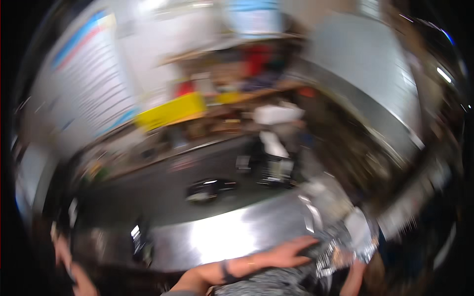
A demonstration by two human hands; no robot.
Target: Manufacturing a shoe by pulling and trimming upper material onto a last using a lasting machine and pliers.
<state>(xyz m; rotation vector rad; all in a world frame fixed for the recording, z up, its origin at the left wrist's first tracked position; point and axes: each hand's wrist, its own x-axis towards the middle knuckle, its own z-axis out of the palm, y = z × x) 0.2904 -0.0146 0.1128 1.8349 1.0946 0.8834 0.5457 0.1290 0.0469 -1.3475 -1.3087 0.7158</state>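
Note:
Motion smears the whole view. My left forearm, with a dark band at the wrist, crosses the lower middle toward the right. My left hand has its fingers stretched out and points at a shiny, crinkled clear plastic bag. At the lower right, my right hand is against that bag and seems to grip it; its fingers are partly hidden by the plastic. What the bag contains cannot be made out. Pale wrapped material lies just beyond the bag.
A metal-edged workbench carries a dark mat. On it are a small dark object, a narrow black item and a black-and-white device. Cluttered shelves stand behind. Another person's hand shows far left.

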